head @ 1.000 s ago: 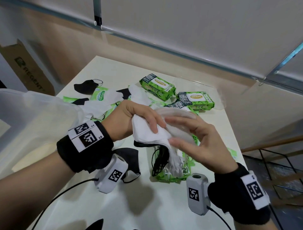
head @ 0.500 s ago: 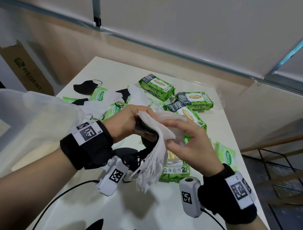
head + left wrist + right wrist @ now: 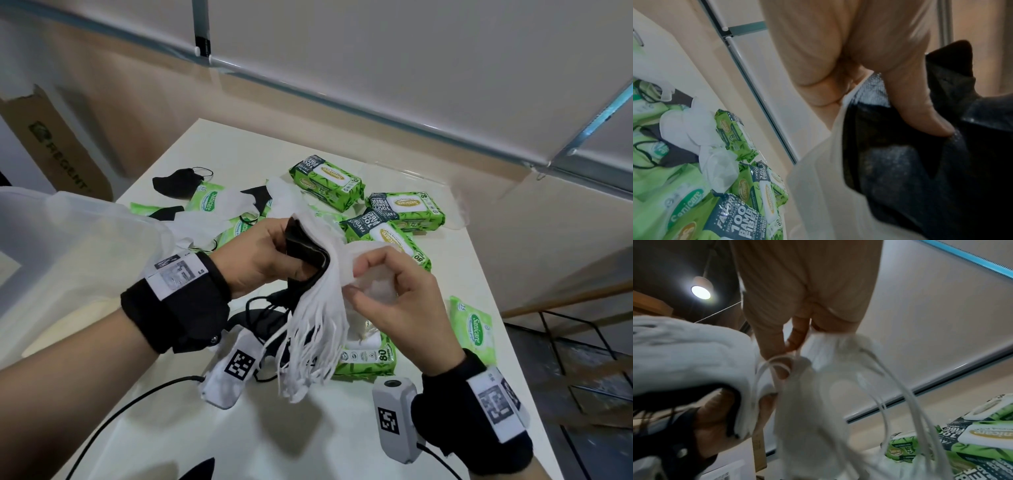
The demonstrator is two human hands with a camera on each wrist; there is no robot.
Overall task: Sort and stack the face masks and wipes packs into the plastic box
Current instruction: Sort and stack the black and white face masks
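My left hand [image 3: 270, 255] grips a stack of face masks [image 3: 320, 298] above the table, black ones against the palm and white ones outside, ear loops hanging down. In the left wrist view my thumb [image 3: 920, 113] presses on the black masks [image 3: 910, 170]. My right hand [image 3: 387, 284] pinches one white mask [image 3: 376, 287] at the stack's right side; the right wrist view shows this white mask [image 3: 818, 394] with loops dangling. Green wipes packs [image 3: 327, 181] and loose black and white masks [image 3: 180, 183] lie scattered on the table. The translucent plastic box [image 3: 68, 246] stands at the left.
The cream table [image 3: 274, 428] has bare surface near me. A small green wipes pack [image 3: 474, 329] lies near the right edge, beyond which the floor drops away. A cardboard box [image 3: 58, 150] leans at the far left wall.
The mask stack has turned upright in my left hand, showing the black masks, and both hands have risen a little. My right hand now pinches a single white mask at the stack's side.
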